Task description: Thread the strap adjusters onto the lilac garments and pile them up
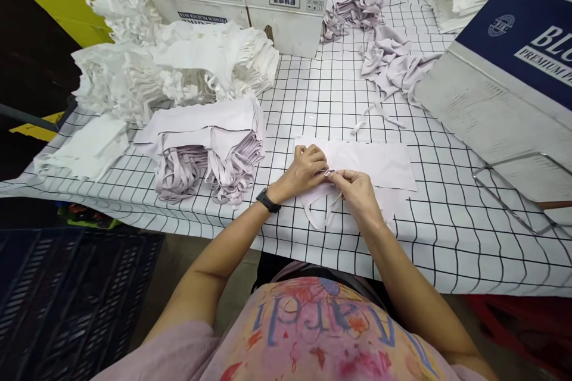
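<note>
A pale lilac fabric piece [384, 164] with narrow straps lies spread on the checked cloth in front of me. My left hand [308, 169], with a dark watch on its wrist, is closed at the fabric's strap, fingertips pinching it. Close against it, my right hand [355, 187] pinches the same strap between thumb and forefinger. A small ring or loop of strap shows between the fingertips; its detail is too small to make out. One strap loop [315, 217] hangs down toward the table's front edge.
Left of my hands sits a stack of lilac pieces [205, 137] with looped straps. White fabric piles [179, 65] stand behind it, before a white carton [286, 18]. More lilac pieces [393, 62] lie loose at back right. A blue-and-white carton [500, 89] leans at right by a metal wire frame [509, 164].
</note>
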A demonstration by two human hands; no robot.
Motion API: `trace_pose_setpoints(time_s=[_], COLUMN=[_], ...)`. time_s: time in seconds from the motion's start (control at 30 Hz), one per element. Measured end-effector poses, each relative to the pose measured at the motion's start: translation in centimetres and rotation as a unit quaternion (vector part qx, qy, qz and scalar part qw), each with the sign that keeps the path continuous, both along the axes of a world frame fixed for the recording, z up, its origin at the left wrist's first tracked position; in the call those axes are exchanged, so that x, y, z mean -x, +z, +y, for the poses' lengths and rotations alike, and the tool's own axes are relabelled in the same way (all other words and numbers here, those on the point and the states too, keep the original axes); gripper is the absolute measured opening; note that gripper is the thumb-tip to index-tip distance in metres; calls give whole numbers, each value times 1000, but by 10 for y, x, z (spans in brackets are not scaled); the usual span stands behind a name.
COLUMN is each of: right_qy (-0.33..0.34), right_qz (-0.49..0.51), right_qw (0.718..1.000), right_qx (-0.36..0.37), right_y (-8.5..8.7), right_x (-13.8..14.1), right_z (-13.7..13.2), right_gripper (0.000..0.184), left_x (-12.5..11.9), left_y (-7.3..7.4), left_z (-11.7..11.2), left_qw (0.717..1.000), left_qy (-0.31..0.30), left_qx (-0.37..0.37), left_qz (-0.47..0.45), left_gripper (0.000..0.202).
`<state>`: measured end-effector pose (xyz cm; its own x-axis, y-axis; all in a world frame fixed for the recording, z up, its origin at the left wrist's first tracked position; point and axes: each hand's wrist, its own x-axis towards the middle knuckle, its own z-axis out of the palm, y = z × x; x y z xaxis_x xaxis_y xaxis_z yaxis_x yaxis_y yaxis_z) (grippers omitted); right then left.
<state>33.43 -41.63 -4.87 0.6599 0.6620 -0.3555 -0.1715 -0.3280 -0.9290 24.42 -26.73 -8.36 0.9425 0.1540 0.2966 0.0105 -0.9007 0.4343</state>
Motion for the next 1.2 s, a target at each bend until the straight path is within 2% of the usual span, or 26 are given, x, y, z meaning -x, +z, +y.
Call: trace_pose_setpoints(time_s=[0.2, 0.43, 0.73, 1.2], right_qy=[2, 10, 44, 52], right_qz=[11, 27, -8, -3], right_qw=[1000, 1000, 999, 998], right_qx=[1, -5, 19, 37], right_y=[-4, -8, -6, -2], right_x=[-5, -8, -16, -20], right_z=[1, 1, 3, 7], right_gripper=[30, 32, 30, 26], left_x=[0, 1, 1, 0], left_y=[2, 4, 11, 5], left_z=[-1, -1, -2, 0], left_qw=[1000, 1000, 1000, 1000], left_qy=[-7, -6, -8, -19], left_qx=[-14, 5, 16, -15], left_qz=[3, 0, 18, -1], left_gripper=[17, 15, 22, 28])
